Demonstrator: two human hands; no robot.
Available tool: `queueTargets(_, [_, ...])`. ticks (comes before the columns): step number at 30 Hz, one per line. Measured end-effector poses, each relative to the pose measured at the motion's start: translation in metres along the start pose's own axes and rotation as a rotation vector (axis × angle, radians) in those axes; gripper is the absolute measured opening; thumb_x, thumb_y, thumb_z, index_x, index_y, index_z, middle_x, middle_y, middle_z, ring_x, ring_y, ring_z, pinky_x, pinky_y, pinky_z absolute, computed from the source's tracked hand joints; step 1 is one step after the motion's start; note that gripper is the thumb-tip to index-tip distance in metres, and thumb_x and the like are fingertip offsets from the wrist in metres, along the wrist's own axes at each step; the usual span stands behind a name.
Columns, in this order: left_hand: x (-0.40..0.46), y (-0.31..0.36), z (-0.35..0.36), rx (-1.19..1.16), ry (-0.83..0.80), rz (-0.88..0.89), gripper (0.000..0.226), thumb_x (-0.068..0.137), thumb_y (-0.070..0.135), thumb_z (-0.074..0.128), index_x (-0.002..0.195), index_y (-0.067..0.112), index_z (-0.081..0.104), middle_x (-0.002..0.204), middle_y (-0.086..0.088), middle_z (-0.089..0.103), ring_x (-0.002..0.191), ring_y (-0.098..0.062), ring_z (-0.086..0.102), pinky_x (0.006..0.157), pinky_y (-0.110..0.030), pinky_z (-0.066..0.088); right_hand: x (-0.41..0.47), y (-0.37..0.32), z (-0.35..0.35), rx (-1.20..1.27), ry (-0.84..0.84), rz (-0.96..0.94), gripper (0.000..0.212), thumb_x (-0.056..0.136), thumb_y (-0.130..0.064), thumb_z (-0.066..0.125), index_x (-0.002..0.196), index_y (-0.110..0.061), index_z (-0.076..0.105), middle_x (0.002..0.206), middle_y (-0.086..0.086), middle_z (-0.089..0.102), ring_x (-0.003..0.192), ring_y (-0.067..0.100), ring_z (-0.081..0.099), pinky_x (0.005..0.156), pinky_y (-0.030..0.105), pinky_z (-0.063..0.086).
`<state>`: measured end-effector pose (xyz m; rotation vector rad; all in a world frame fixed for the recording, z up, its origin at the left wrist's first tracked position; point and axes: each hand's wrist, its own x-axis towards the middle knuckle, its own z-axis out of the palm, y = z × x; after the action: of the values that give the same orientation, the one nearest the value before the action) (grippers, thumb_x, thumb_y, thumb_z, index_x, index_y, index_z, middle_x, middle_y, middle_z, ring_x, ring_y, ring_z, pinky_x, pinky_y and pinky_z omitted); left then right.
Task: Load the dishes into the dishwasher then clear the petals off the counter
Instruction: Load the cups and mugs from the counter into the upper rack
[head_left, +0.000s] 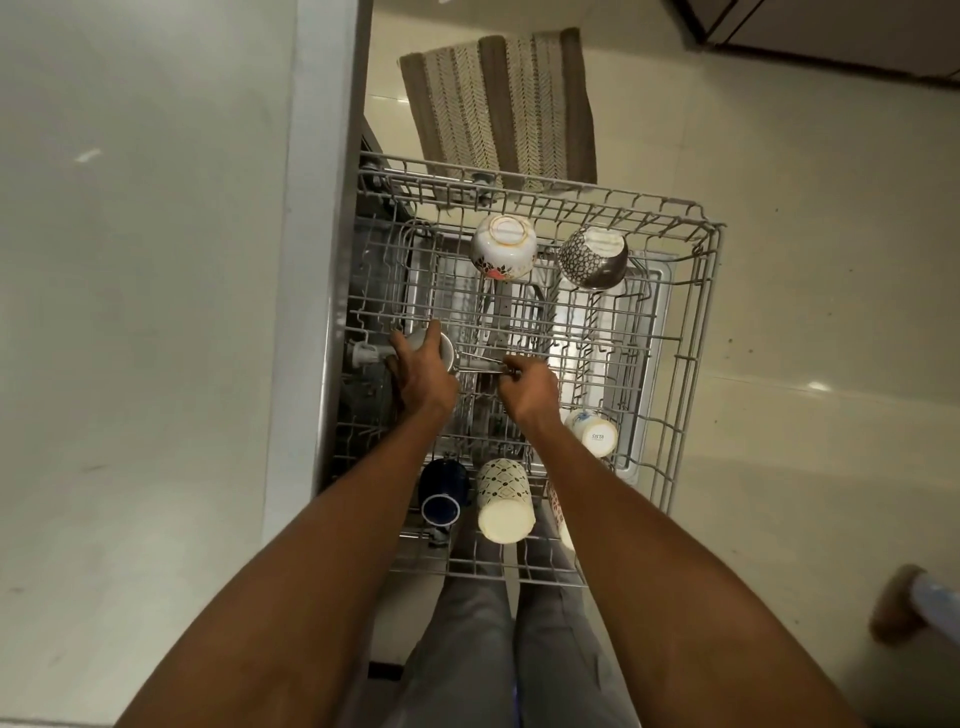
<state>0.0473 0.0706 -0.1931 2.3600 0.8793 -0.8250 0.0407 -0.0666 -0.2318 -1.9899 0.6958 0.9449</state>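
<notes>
Loading ~midway: upper rack (696, 332) holds 2 bowls at far end, 4 mugs near end. Left hand (423, 371) grips white cup (434, 345) at rack's left side. Right hand (527, 387) pinches cutlery (480, 364). Petals not in view; counter (145, 312) step pending.

Left hand (422, 370) gripping a grey cup (427, 340) at the left edge of the pulled-out rack (698, 332). Right hand (525, 387) pinching a metal utensil (480, 368) mid-rack. Two bowls (504, 248) upturned along the far edge, mugs (505, 501) along the near.

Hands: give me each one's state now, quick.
Left hand: grips a pale cup over the dishwasher rack.
Right hand: fingers curled on thin metal cutlery.
</notes>
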Motion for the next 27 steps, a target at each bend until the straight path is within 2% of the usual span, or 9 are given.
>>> queueTargets(8, [-0.005,0.003,-0.001,0.042,0.020,0.019,0.087,0.082,-0.002,0.076,0.150,0.039,0.039,0.160,-0.012,0.010,0.135,-0.038,0.036,0.100,-0.043,0.047,-0.011,0.001,-0.006,-0.061,-0.019,-0.075,0.048,0.099,0.001,0.055,0.139,-0.025,0.062,0.115,0.001,0.071,0.086,0.016,0.070,0.074,0.036,0.064])
queueTargets(10, [-0.004,0.001,0.000,0.066,0.032,0.036,0.093,0.081,0.001,0.078,0.153,0.040,0.034,0.160,-0.012,0.012,0.137,-0.037,0.033,0.104,-0.044,0.044,-0.016,0.001,-0.011,-0.090,-0.003,-0.101,0.050,0.099,0.003,0.053,0.140,-0.023,0.060,0.117,-0.001,0.070,0.083,0.014,0.068,0.071,0.027,0.063])
queueTargets(12, [-0.005,-0.003,0.001,0.093,0.045,0.051,0.100,0.081,0.003,0.080,0.156,0.042,0.027,0.159,-0.013,0.016,0.138,-0.035,0.031,0.105,-0.046,0.042,-0.021,0.000,-0.020,-0.113,0.034,-0.109,0.049,0.101,0.002,0.051,0.144,-0.019,0.057,0.116,-0.004,0.066,0.072,0.009,0.061,0.054,0.011,0.052])
queueTargets(14, [-0.008,-0.004,-0.001,0.113,0.061,0.077,0.103,0.081,0.006,0.080,0.157,0.044,0.023,0.158,-0.012,0.018,0.139,-0.035,0.029,0.105,-0.047,0.042,-0.027,0.001,-0.031,-0.157,0.066,-0.126,0.046,0.102,-0.002,0.052,0.146,-0.017,0.056,0.114,-0.001,0.066,0.064,0.005,0.056,0.044,0.009,0.043])
queueTargets(18, [-0.020,-0.007,-0.012,0.098,0.114,0.119,0.102,0.082,0.012,0.080,0.158,0.045,0.019,0.165,-0.012,0.007,0.145,-0.037,0.025,0.110,-0.050,0.040,-0.037,0.002,-0.051,-0.174,0.128,-0.132,0.043,0.102,-0.002,0.053,0.143,-0.014,0.058,0.125,0.004,0.067,0.065,0.003,0.057,0.046,0.007,0.041])
queueTargets(21, [-0.036,-0.005,-0.025,0.039,0.123,0.153,0.100,0.086,0.009,0.075,0.159,0.044,0.015,0.167,-0.010,-0.004,0.148,-0.038,0.024,0.110,-0.049,0.043,-0.055,-0.010,-0.066,-0.183,0.183,-0.145,0.036,0.102,-0.003,0.054,0.136,-0.010,0.063,0.119,0.009,0.071,0.066,0.003,0.055,0.049,0.002,0.038])
queueTargets(22, [-0.042,-0.003,-0.029,0.022,0.108,0.163,0.100,0.087,0.007,0.073,0.159,0.042,0.014,0.167,-0.009,-0.007,0.149,-0.038,0.023,0.110,-0.048,0.043,-0.062,-0.015,-0.071,-0.188,0.202,-0.156,0.034,0.102,-0.003,0.054,0.133,-0.008,0.065,0.117,0.009,0.071,0.071,0.005,0.056,0.057,0.002,0.039])
queueTargets(24, [-0.053,0.000,-0.035,-0.041,0.095,0.202,0.101,0.085,-0.001,0.071,0.159,0.039,0.015,0.167,-0.004,-0.009,0.149,-0.037,0.023,0.111,-0.049,0.044,-0.077,-0.025,-0.079,-0.186,0.227,-0.189,0.030,0.102,-0.005,0.053,0.128,-0.009,0.068,0.115,0.010,0.072,0.085,0.015,0.063,0.076,0.015,0.046])
queueTargets(27, [-0.075,0.008,-0.047,-0.091,0.101,0.235,0.091,0.085,-0.001,0.067,0.158,0.025,0.019,0.165,-0.005,0.000,0.145,-0.038,0.032,0.110,-0.051,0.045,-0.099,-0.036,-0.087,-0.152,0.209,-0.225,0.030,0.101,-0.007,0.053,0.126,-0.012,0.070,0.110,0.008,0.074,0.087,0.020,0.068,0.079,0.028,0.057])
